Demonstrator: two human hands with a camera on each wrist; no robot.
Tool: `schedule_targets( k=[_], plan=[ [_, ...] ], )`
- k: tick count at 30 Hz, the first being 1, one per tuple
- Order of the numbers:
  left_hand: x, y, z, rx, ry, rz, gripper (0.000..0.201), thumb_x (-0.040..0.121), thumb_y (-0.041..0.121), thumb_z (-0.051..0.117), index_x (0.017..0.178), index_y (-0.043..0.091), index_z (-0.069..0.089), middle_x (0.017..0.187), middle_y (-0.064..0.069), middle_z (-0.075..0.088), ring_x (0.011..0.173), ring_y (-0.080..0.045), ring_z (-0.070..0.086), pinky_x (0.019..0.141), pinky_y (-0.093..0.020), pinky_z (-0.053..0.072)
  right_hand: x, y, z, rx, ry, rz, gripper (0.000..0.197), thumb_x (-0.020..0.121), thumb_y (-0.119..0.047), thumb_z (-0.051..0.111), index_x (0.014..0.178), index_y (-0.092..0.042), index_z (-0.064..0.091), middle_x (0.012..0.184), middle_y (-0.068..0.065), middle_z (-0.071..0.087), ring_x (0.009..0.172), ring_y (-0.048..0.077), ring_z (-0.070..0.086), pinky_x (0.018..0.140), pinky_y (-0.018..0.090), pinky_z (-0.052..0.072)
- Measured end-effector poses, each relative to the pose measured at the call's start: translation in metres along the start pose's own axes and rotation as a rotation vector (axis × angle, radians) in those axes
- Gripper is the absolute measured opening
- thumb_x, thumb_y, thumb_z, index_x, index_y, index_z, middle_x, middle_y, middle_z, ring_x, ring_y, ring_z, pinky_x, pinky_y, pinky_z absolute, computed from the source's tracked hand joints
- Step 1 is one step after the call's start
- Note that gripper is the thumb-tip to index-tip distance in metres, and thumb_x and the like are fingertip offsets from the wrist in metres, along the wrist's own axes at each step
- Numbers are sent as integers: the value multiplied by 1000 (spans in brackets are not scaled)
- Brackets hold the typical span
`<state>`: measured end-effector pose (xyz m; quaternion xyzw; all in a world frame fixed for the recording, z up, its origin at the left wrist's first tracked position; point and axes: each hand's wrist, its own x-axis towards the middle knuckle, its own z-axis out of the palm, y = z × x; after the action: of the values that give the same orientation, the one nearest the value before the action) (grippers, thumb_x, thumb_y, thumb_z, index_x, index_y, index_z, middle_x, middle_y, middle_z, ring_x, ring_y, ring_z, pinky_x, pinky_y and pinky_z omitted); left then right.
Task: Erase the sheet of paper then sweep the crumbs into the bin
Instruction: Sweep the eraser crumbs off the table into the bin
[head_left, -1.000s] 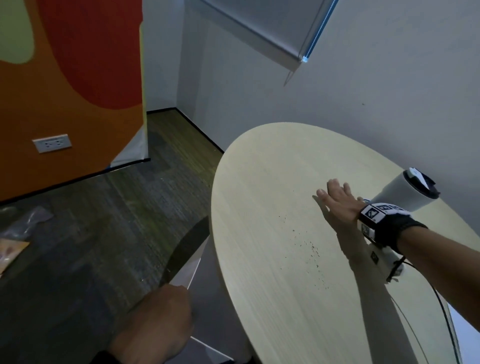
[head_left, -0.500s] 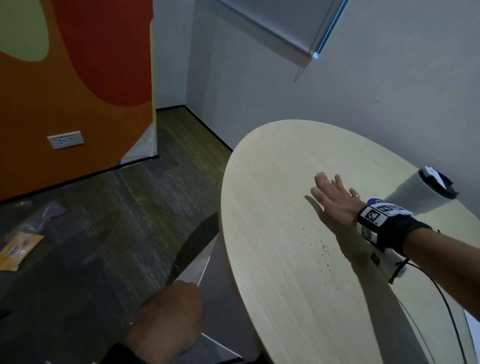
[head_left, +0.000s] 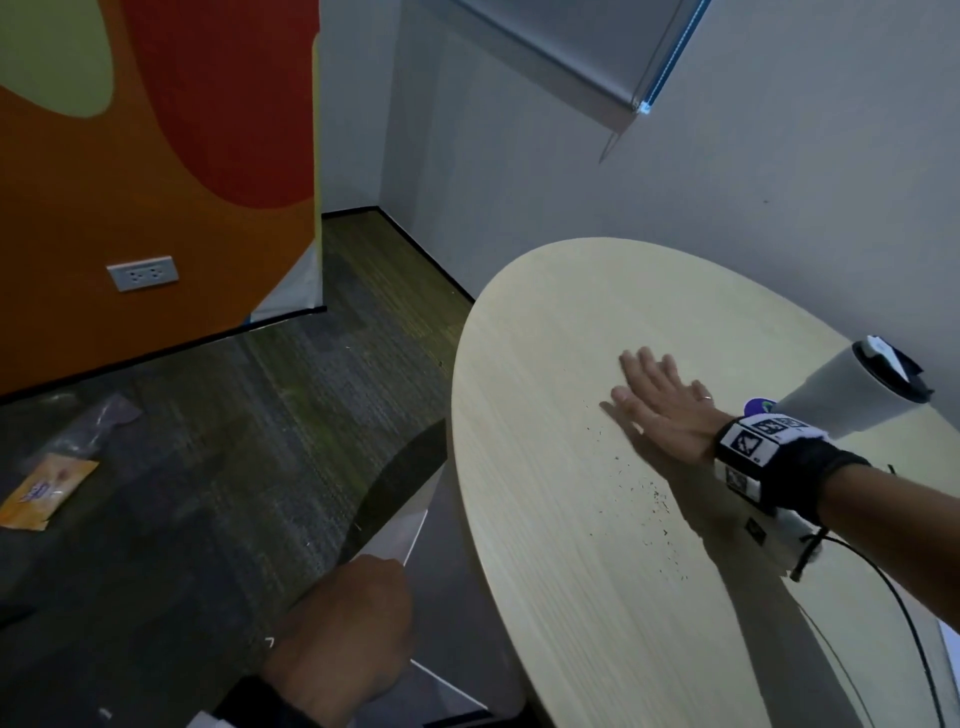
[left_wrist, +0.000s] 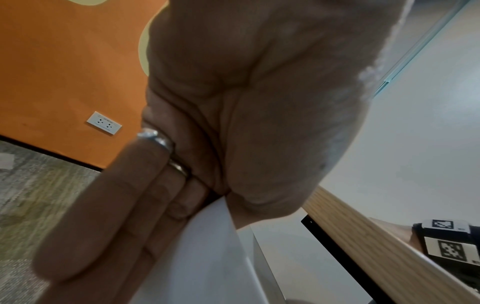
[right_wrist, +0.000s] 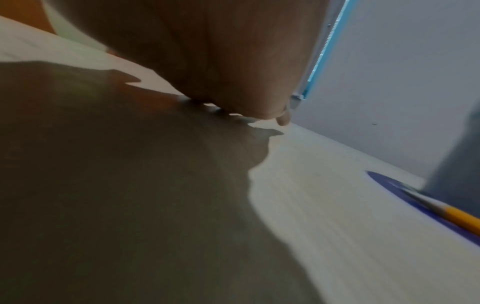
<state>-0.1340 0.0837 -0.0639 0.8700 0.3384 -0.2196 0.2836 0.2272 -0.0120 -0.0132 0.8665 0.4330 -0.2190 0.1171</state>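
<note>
Pressing my flat, straight-fingered right hand (head_left: 660, 410) beside the crumbs (head_left: 644, 493) mid-table (head_left: 545, 571). My left hand (head_left: 343, 639) pinches the paper (left_wrist: 207, 257) below the table's left edge.

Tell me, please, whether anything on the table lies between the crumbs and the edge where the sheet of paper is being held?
Nothing visible does. The crumbs lie on bare table, with the right hand flat behind them, on the wall side. The stretch toward the near edge is bare wood, and the left hand holds the sheet of paper just below that edge.
</note>
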Motion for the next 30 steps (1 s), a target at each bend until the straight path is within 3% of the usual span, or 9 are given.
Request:
schedule_targets(
  k=[3, 6, 12, 16, 19, 21, 24, 26, 30],
  plan=[
    [1, -1, 1, 19, -16, 1, 20, 105, 18, 42, 117, 13, 58, 132, -8, 58, 124, -26, 61, 97, -32, 49, -15, -22, 8, -142, -50, -304, 106, 71, -97, -21, 161, -42, -29, 168, -8, -39, 156, 19, -36, 130, 54, -15],
    [3, 0, 3, 39, -5, 16, 24, 106, 19, 43, 123, 12, 58, 135, -8, 59, 125, -26, 61, 95, -31, 48, -23, -28, 12, -200, -41, -481, 86, 86, -89, -12, 160, -48, -28, 169, -19, -36, 155, 10, -38, 126, 43, -23],
    [3, -1, 3, 70, -13, 14, 27, 105, 21, 45, 126, 10, 59, 137, -10, 60, 128, -26, 60, 98, -32, 48, 11, -26, 0, -36, 55, -71, 101, 85, -90, -9, 167, -31, -20, 172, -13, -29, 160, 19, -28, 131, 56, -10],
    [4, 0, 3, 98, -14, 29, 18, 105, 22, 47, 104, 10, 59, 136, -12, 60, 128, -29, 60, 100, -35, 48, -3, -48, 7, -142, -22, -315, 105, 79, -94, -15, 165, -35, -24, 169, -14, -34, 157, 15, -33, 131, 52, -13],
    [4, 1, 2, 50, 16, -1, 24, 105, 24, 50, 119, 10, 62, 135, -10, 61, 126, -27, 61, 96, -31, 49, -13, -50, 10, -220, -2, -507, 78, 97, -78, -2, 164, -43, -23, 169, -22, -31, 155, 6, -37, 125, 38, -25],
    [4, 1, 2, 46, 22, 6, 25, 106, 25, 50, 122, 11, 62, 135, -10, 61, 126, -27, 61, 96, -31, 48, -10, -44, 10, -167, 60, -403, 74, 99, -75, 1, 163, -46, -23, 169, -23, -31, 155, 8, -37, 128, 43, -21],
    [3, 0, 3, 43, 38, 15, 25, 105, 28, 50, 121, 12, 62, 134, -9, 62, 125, -26, 62, 95, -32, 49, -2, -35, 11, -50, 73, -151, 89, 92, -86, -7, 166, -38, -20, 167, -21, -31, 158, 16, -32, 131, 57, -9],
    [4, -2, 4, 41, 42, 14, 25, 106, 26, 49, 121, 12, 63, 134, -9, 62, 124, -26, 63, 93, -30, 48, -11, -41, 16, -99, 28, -227, 98, 85, -90, -11, 166, -36, -22, 168, -18, -34, 157, 17, -34, 131, 57, -10],
    [6, -4, 4, 42, 39, 29, 26, 106, 24, 50, 124, 11, 63, 136, -8, 62, 123, -23, 62, 83, -24, 42, -43, -54, 24, -154, -7, -508, 89, 87, -89, -11, 163, -44, -24, 168, -25, -32, 155, 5, -36, 126, 39, -24]
  ],
)
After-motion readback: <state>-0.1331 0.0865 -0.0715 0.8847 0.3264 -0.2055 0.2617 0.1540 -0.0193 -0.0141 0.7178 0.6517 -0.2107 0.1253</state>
